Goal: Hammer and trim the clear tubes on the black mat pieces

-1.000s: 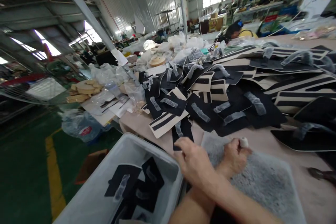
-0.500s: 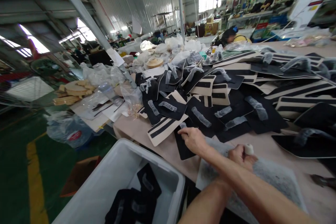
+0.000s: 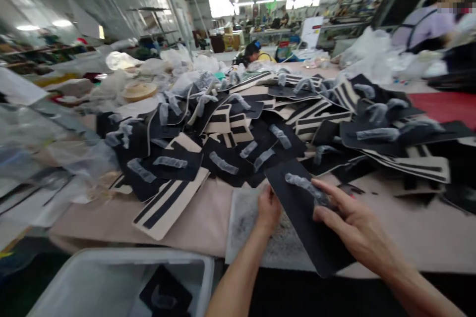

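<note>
My right hand [image 3: 349,223] is closed on the plastic-wrapped handle of a black panel [image 3: 308,228], thumb and fingers pinching the wrap. The panel hangs tilted above a grey-smudged white sheet [image 3: 241,223]. My left hand [image 3: 269,210] is curled beside and partly behind the panel's left edge, over the sheet. The panel hides its fingertips and whatever they hold. Just beyond lies a heap of similar black panels [image 3: 223,161] with wrapped handles. Some panels show cream backs with black stripes, such as the striped panel [image 3: 171,203] at the table's front edge.
Below the table edge at left stands a white plastic bin [image 3: 122,255] with a black panel [image 3: 165,290] inside. Clear plastic bags and a round wooden piece [image 3: 139,91] lie at far left. Other people [image 3: 424,25] are beyond the table, near a red sheet [image 3: 446,109].
My view has turned right. My right hand has picked up a black panel from the left and brought it rightward over the sheet. The white object in my left hand is now out of sight.
</note>
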A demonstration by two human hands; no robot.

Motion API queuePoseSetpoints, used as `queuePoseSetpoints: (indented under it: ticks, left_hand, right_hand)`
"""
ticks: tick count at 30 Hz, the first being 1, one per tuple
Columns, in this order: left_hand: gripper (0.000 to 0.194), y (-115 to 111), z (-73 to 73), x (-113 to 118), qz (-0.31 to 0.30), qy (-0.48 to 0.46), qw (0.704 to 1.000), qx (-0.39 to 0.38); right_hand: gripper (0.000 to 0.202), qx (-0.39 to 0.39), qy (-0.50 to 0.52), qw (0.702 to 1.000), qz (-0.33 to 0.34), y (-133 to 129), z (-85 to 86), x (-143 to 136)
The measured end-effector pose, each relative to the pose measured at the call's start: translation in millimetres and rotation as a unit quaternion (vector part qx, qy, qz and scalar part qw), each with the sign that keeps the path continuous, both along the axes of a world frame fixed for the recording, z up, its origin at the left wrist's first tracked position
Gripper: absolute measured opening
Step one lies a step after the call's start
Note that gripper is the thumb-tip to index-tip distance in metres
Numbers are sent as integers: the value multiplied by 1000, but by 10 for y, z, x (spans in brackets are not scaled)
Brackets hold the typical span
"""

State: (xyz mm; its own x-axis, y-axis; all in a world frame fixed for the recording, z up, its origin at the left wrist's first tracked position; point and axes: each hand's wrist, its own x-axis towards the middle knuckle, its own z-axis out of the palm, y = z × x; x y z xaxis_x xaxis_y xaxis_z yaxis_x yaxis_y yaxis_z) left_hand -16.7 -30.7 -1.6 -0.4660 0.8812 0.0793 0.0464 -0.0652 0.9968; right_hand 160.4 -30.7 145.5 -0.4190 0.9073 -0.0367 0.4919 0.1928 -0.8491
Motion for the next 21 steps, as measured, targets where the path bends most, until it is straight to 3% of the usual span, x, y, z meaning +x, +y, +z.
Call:
queuePoseSetpoints:
  ticks: [4,6,8,10,14,17,21]
  left_hand:
    - [25,37,-87,-16,8,-59,998,-10]
    - [34,59,-87,-26,3,-106,994,-6]
    - [43,97,-39,-6,-6,-133,991,4]
    - [45,165,44,58,-21,-139,990,13]
    - [36,360,172,275,-96,-115,989,21]
    - [35,474,130,404,-138,-95,986,12]
    - [37,520,-24,432,-136,-132,982,-2]
  right_hand:
    - [56,-58,39,993,-92,-311,-603,326]
    - [58,-87,45,991,-92,-422,-872,382]
    - [59,-102,54,990,-83,-475,-1038,406]
    - [59,-106,55,990,-75,-471,-1092,411]
    - [60,-111,29,991,-70,-403,-1043,365]
    - [63,-107,26,991,-79,-410,-1040,288]
    - [62,-96,12,991,-88,-447,-1094,232]
